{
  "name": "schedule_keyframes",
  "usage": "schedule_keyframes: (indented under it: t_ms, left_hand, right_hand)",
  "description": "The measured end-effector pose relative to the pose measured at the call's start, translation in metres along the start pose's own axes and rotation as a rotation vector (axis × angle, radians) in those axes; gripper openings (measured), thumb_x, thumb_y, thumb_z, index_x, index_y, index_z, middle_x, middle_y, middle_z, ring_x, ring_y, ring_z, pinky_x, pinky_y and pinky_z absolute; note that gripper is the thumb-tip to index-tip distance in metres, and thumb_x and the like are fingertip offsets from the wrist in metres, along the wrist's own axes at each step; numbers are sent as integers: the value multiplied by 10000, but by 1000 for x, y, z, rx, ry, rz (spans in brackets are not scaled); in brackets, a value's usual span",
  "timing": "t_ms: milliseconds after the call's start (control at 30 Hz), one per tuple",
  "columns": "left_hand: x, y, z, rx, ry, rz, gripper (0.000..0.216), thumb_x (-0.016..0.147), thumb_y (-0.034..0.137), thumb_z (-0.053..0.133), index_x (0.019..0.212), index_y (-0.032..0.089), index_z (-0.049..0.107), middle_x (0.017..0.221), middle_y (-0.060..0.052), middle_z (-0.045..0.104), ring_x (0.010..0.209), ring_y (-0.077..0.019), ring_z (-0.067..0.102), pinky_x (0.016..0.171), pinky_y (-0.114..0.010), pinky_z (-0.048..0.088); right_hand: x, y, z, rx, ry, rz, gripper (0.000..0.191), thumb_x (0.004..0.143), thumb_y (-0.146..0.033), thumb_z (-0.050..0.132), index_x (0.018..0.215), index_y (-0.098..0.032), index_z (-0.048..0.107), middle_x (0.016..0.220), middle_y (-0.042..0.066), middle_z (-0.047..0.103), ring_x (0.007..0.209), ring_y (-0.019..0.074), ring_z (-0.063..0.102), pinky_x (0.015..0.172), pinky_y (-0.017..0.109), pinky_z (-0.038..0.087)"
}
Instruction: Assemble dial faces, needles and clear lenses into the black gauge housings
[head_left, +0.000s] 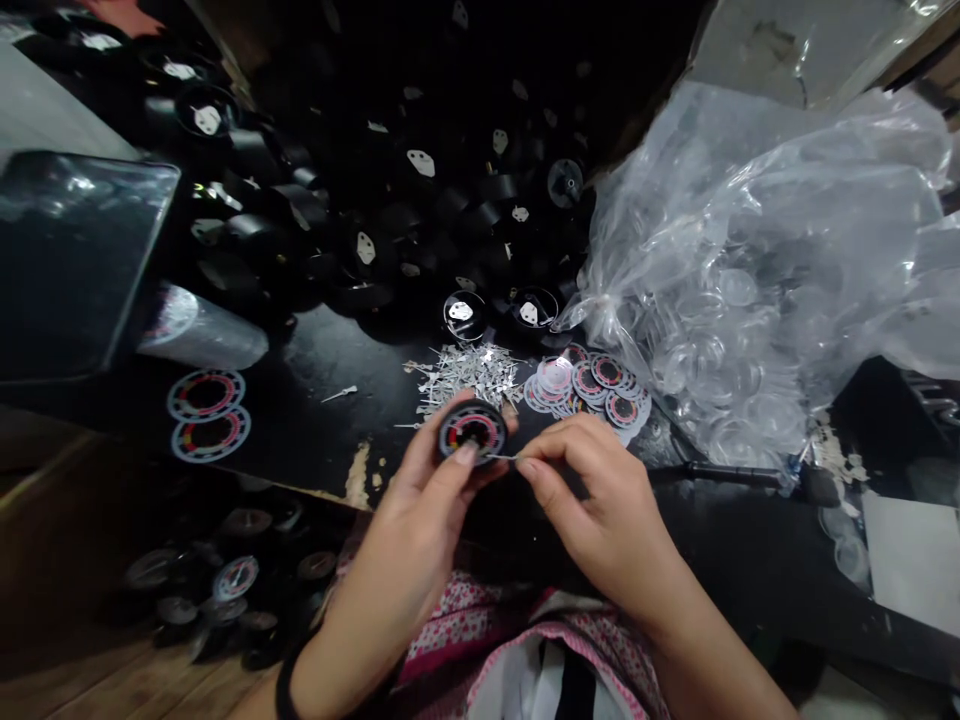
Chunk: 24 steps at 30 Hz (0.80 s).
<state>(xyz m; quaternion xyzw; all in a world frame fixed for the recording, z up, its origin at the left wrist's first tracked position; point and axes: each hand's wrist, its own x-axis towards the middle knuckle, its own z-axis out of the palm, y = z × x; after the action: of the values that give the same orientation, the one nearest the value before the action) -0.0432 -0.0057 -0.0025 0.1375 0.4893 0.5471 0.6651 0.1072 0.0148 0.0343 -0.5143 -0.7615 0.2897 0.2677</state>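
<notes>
A round black gauge with a printed dial is gripped in my left hand, whose thumb presses on the dial's lower part. From the right, my right hand pinches the end of a thin, pale pointer, which reaches to the gauge's lower edge. My thumb hides its other end, so how it meets the dial cannot be seen. Just beyond the gauge lies a heap of small silvery pointers. To its right, printed dial discs are spread in an overlapping pile.
Black gauge housings with pale metal plates crowd the back. At right, a plastic bag stands behind clear round covers. Two loose dials and a wrapped roll lie left. Gauges sit below the table edge.
</notes>
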Motion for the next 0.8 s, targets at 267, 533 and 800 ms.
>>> schedule_keyframes:
  t_ms: [267,533,800]
  left_hand:
    - [-1,-14,1,205,-94,25,308,862,355,738,1164,318,697,1228,6,734,1197,-221,656,996,-288,531]
    - [-7,-9,1,252,-117,27,289,852,371,749,1132,318,704,1162,2,755,1131,-220,686,1003,-310,526]
    - [-12,-2,7,405,-44,183,199,798,329,774,987,293,728,1012,-11,768,960,-232,726,884,-312,571]
  right_hand:
    - [-3,-3,-1,-88,-34,98,138,998,-212,548,891,-195,633,900,26,687,853,183,597,800,357,389]
    - [-6,-3,-6,74,-15,124,139,982,-221,586,848,-205,620,823,-12,653,785,151,581,748,315,388]
    - [-10,-7,-5,62,-4,138,166,982,-216,581,817,-205,596,808,-13,638,797,154,574,754,307,393]
